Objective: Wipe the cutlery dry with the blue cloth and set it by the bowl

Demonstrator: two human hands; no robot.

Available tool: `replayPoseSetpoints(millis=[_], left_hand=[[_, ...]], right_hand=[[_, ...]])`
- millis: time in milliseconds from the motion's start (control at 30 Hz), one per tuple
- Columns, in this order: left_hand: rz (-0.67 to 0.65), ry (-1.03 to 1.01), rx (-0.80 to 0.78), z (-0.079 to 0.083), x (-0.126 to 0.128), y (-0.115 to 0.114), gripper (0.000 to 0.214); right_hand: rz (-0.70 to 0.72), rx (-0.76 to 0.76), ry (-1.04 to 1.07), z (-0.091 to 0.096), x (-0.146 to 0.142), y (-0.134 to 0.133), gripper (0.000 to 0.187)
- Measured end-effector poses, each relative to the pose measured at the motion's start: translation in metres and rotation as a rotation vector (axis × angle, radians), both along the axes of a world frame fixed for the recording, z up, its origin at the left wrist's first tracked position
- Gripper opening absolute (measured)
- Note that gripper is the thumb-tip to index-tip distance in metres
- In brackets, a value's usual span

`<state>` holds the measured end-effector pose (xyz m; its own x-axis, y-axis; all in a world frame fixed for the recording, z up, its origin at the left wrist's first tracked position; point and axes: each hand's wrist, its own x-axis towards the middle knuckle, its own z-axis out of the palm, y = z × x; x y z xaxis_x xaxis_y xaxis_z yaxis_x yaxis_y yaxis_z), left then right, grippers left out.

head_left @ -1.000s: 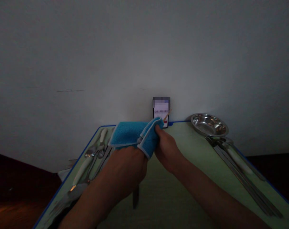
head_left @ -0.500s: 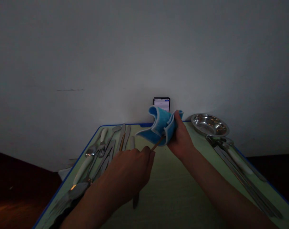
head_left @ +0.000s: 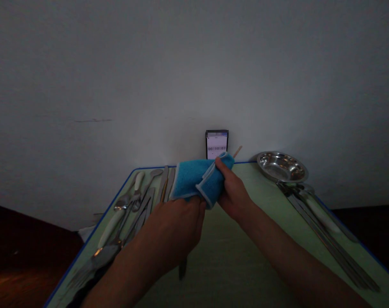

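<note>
A blue cloth (head_left: 192, 174) with pale edging is folded around a thin wooden chopstick (head_left: 238, 151), whose far tip sticks out past the cloth's upper right side. My right hand (head_left: 234, 190) is closed on the cloth, thumb on top, squeezing it round the stick. At the lower edge of the cloth, my left hand (head_left: 179, 224) is closed in a fist on the near end of the chopstick, which its fingers hide. Under the left hand lies a knife (head_left: 182, 269), mostly covered, with only its dark end clearly showing.
Spoons, forks and knives (head_left: 139, 205) lie along the left of the green table (head_left: 233, 265). A shiny metal bowl (head_left: 281, 167) stands at the back right, with more cutlery (head_left: 329, 235) in front of it. A phone (head_left: 217, 143) showing a timer leans on the wall.
The chopstick has slid through the cloth, so its tip now shows beyond it. The cloth has spread flatter towards the left, and my right hand has shifted slightly left and down.
</note>
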<state>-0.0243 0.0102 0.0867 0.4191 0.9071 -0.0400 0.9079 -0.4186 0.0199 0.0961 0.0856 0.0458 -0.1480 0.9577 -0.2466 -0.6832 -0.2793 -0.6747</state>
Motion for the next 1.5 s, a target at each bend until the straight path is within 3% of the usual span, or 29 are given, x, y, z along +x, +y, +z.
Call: replayPoseSetpoints(millis=[267,633,767,967,1267,1400,1500], left_hand=[[0.058,0.034,-0.038,0.008,0.006,-0.003,0.034],[0.041,0.009,0.005,0.002,0.004,0.000,0.042],[0.025,0.016,0.001,0.000,0.003,0.000,0.041],[-0.017,0.029,0.030,-0.003,0.000,0.002,0.034],[-0.168,0.103,-0.037,-0.002,0.000,-0.010,0.028],[-0.239,0.129,-0.059,0.004,-0.006,-0.019,0.026],[-0.199,0.025,-0.021,0.009,-0.011,-0.014,0.027]], right_hand=[[-0.098,-0.009,-0.041,0.002,0.001,0.001,0.017],[-0.310,-0.056,-0.032,-0.002,0.016,0.018,0.010],[-0.290,-0.061,-0.015,-0.006,0.008,0.014,0.015],[-0.141,-0.053,-0.035,-0.012,-0.012,-0.003,0.019],[-0.263,-0.100,-0.017,-0.018,-0.001,0.011,0.017],[-0.318,-0.133,-0.011,-0.010,0.013,0.022,0.015],[-0.318,-0.136,0.034,0.000,0.022,0.025,0.016]])
